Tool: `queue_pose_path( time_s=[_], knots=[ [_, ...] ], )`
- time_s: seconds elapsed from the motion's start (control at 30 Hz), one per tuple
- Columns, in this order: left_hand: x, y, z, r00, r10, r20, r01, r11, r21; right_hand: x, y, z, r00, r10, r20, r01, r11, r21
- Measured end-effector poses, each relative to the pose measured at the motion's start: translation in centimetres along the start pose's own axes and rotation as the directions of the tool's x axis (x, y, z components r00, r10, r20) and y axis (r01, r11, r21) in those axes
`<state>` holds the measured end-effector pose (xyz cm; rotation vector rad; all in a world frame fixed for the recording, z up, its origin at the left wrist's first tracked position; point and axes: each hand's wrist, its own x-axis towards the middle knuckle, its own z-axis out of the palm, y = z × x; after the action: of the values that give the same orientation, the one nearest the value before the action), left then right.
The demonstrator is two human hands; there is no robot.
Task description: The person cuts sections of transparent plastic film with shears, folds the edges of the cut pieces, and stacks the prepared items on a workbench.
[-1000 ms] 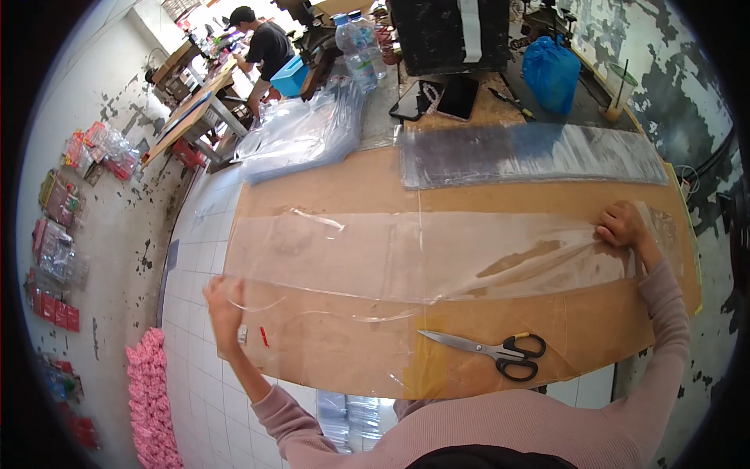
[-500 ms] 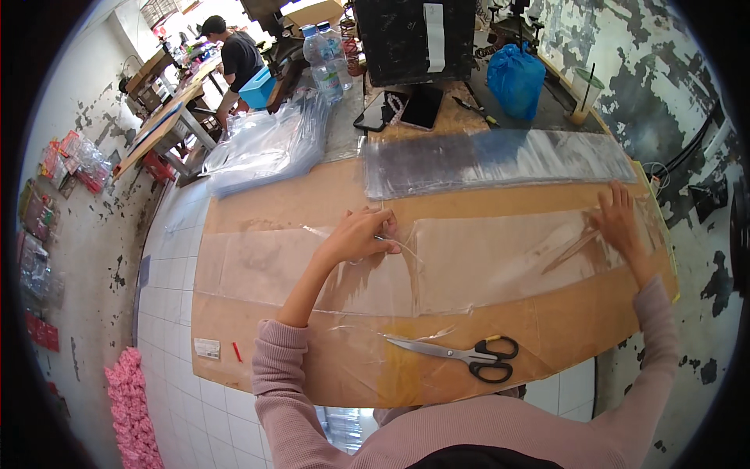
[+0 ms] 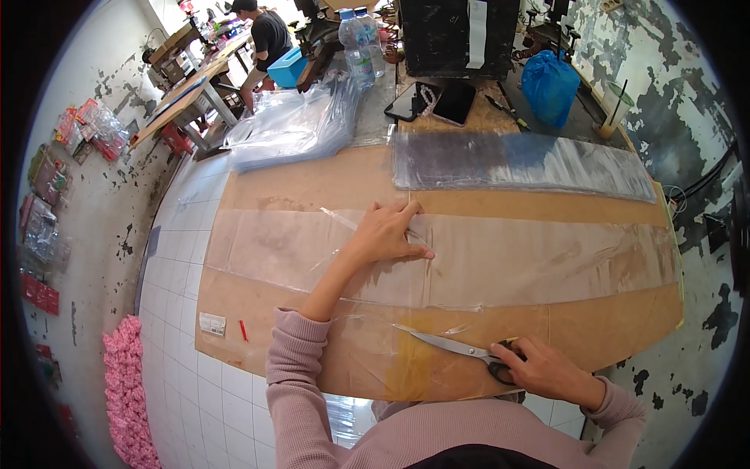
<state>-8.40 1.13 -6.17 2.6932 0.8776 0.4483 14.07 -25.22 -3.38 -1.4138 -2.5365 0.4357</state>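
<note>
A long, clear plastic sheet (image 3: 531,262) lies across the brown work table. My left hand (image 3: 384,233) rests on it near the middle, thumb and fingers spread apart and pressing down around a seam or overlap. Beside that hand, a narrow plastic strip (image 3: 337,217) sticks up from the sheet. On the table's near side, my right hand (image 3: 553,370) has its fingers on the dark handles of a pair of scissors (image 3: 449,344). Its blades point left and lie on the table, closed together. The fingers partly cover the handle loops.
Behind the sheet lies a flat stack of clear plastic (image 3: 516,164); another plastic pile (image 3: 293,129) is at the far left. Water bottles (image 3: 359,51), phones (image 3: 453,103), a blue bag (image 3: 549,87) and a drink cup (image 3: 613,113) stand farther back. A co-worker (image 3: 269,39) is beyond.
My right hand has come from the sheet's far right end down to the scissors' handles. The right part of the sheet lies flatter, and my left hand has opened out on it.
</note>
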Motion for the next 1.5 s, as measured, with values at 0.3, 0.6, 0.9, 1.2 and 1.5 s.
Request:
queue_pose_path(
  time_s=[0.3,0.6,0.9,1.2,1.5],
  knots=[
    [-0.6,1.0,0.0,0.959,-0.039,-0.282,0.080,0.987,0.136,-1.1,3.5,-2.2,0.961,-0.004,0.277,-0.268,0.231,0.935],
    [-1.8,0.2,2.3,0.834,0.319,-0.451,-0.173,0.926,0.335,5.7,-0.3,0.9,0.901,0.339,0.270,-0.225,-0.165,0.960],
    [-1.9,0.0,2.3,0.824,0.350,-0.446,-0.253,0.931,0.263,8.3,0.3,0.0,0.815,0.507,0.280,-0.364,0.074,0.928],
    [-1.9,0.3,2.2,0.793,0.377,-0.478,-0.277,0.923,0.268,8.6,0.4,0.5,0.794,0.539,0.281,-0.383,0.085,0.920],
    [-1.9,0.2,2.4,0.792,0.375,-0.482,-0.276,0.924,0.266,8.7,0.2,0.4,0.787,0.550,0.280,-0.395,0.101,0.913]
  ],
)
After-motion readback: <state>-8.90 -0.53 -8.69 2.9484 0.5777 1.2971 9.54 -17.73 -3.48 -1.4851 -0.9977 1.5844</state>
